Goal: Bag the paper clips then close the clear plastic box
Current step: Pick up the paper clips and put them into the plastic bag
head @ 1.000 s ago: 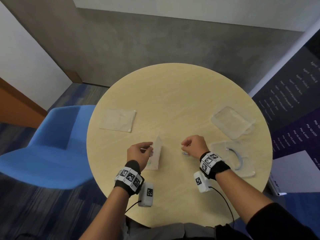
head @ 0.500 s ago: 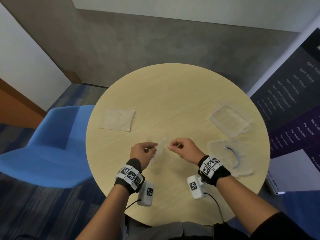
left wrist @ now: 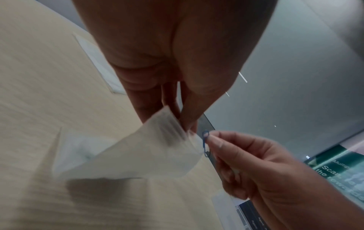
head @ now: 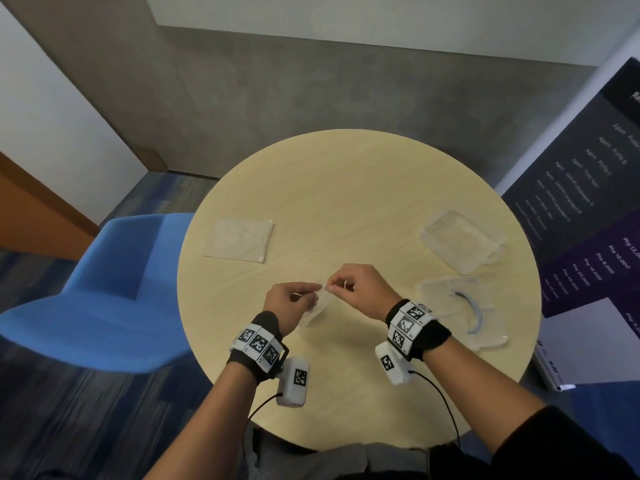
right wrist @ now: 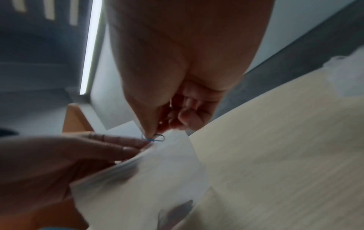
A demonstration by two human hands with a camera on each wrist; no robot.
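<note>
My left hand (head: 304, 297) pinches the top edge of a small clear plastic bag (head: 318, 308), which hangs tilted above the round table (head: 346, 188). The bag (left wrist: 138, 152) shows white and blurred in the left wrist view. My right hand (head: 337, 287) pinches a blue paper clip (left wrist: 205, 143) right at the bag's mouth; the clip (right wrist: 153, 138) touches the bag's upper edge. The clear plastic box (head: 464, 313) stands open at the right with a blue-grey curved strip inside. Its lid (head: 460, 240) lies behind it.
Another flat clear bag (head: 239, 239) lies on the table's left side. A blue chair (head: 104, 289) stands left of the table. A dark printed banner (head: 588, 202) leans at the right.
My right hand has travelled left from beside the box, carrying the clip to the bag's mouth. My left hand has lifted the bag off the table and tilted it.
</note>
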